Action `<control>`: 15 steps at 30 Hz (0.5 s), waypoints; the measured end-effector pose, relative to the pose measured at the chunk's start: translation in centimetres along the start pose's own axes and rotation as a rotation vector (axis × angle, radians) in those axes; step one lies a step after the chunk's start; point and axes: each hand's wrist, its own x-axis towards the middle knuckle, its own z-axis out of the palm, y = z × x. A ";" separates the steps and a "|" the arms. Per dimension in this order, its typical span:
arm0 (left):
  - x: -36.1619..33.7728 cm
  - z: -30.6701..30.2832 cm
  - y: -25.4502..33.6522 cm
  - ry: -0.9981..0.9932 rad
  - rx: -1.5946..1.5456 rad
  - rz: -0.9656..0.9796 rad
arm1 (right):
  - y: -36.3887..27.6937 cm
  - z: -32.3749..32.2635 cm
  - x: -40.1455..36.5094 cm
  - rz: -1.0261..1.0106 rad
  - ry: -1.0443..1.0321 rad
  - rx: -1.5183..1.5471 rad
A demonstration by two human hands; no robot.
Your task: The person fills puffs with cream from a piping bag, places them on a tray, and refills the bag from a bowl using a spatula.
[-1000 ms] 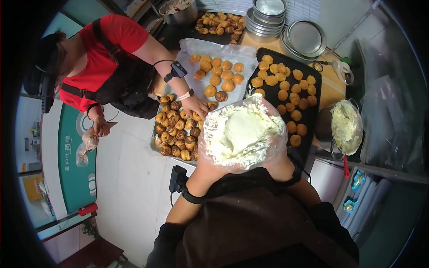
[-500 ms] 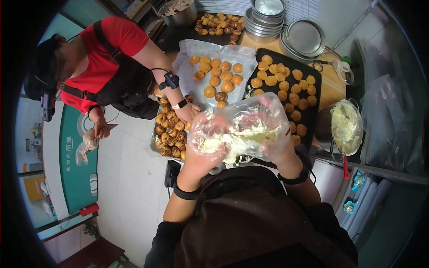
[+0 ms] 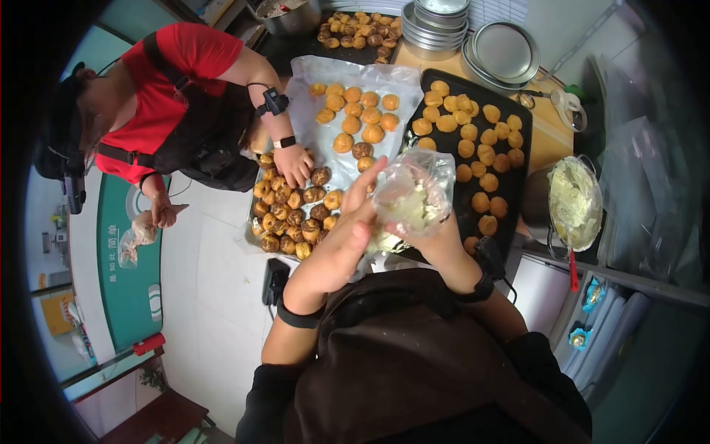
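Near the middle, my right hand (image 3: 435, 235) is closed around a clear plastic piping bag (image 3: 416, 191) with pale cream smeared inside. My left hand (image 3: 342, 238) is open at the bag's left side, its fingers stretched up and the thumb apart. Pale cream (image 3: 384, 241) shows below the bag, between my wrists. Beyond my hands, round golden cream puffs (image 3: 372, 133) lie on white paper (image 3: 303, 78). To the right, more puffs (image 3: 486, 154) are spread over a black baking tray (image 3: 515, 189).
A person in a red shirt (image 3: 192, 55) stands at left, one hand (image 3: 294, 166) over brown-topped puffs (image 3: 285, 216), the other holding a piping bag (image 3: 127, 251). At right is a bowl of cream (image 3: 573, 196) beside a red handle (image 3: 573, 274). Round metal pans (image 3: 506, 52) stand behind.
The bag was spread wide over both my hands; now it is gathered in my right hand, and my left hand is out of it. The other person's hand has drawn back left over the puffs.
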 end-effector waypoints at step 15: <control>-0.7 4.8 -3.1 -0.089 -0.500 -0.398 | -1.0 -6.6 0.3 -0.302 0.422 -0.060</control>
